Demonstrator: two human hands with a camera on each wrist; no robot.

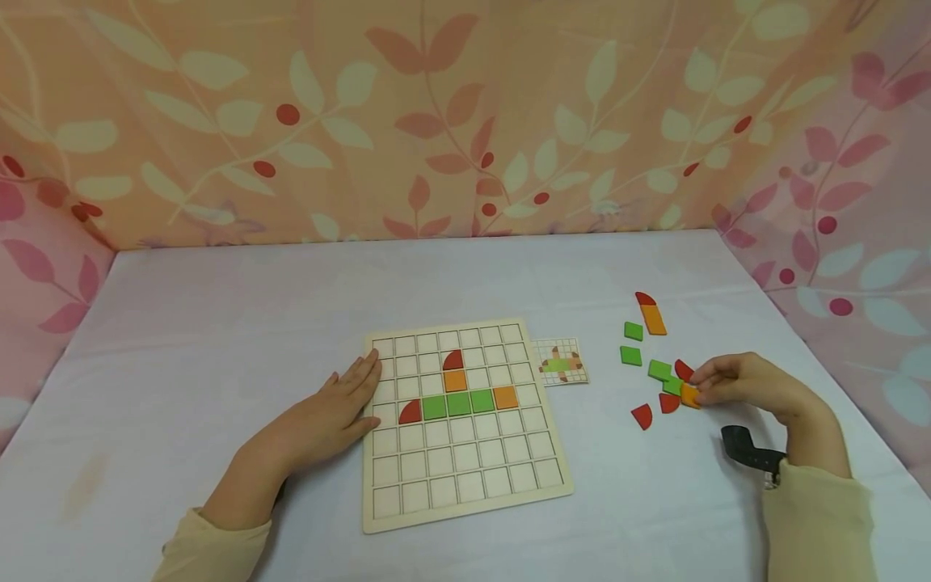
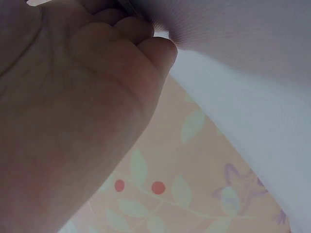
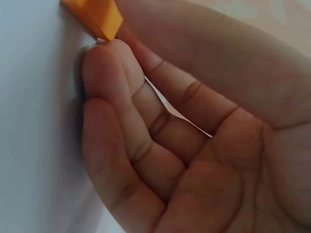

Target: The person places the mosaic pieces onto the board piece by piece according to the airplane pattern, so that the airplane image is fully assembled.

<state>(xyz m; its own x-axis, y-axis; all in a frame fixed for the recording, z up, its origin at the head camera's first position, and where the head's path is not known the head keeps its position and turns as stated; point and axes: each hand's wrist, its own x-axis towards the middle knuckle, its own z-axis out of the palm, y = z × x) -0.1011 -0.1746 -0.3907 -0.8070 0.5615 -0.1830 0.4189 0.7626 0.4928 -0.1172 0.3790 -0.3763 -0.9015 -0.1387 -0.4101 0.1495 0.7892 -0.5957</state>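
A square wooden grid board (image 1: 469,505) lies on the table. It bears a row of a red quarter-round tile (image 1: 410,412), several green squares (image 1: 458,403) and an orange square (image 1: 505,397), with another orange square (image 1: 454,380) and red quarter-round (image 1: 453,360) above the middle green one. My left hand (image 1: 320,424) rests on the board's left edge, fingers fairly straight; in the left wrist view its fingertips are partly hidden. At the right, my right hand (image 1: 749,388) pinches an orange square tile (image 3: 99,14) between thumb and fingers, low over the loose tiles.
A small pattern card (image 1: 563,376) touches the board's right edge. Loose green tiles (image 1: 631,356), red quarter-rounds (image 1: 642,416) and orange tiles (image 1: 654,320) lie scattered right of it. A black strapped device (image 1: 749,449) sits at my right wrist. Patterned cloth (image 1: 465,121) stands around the white table.
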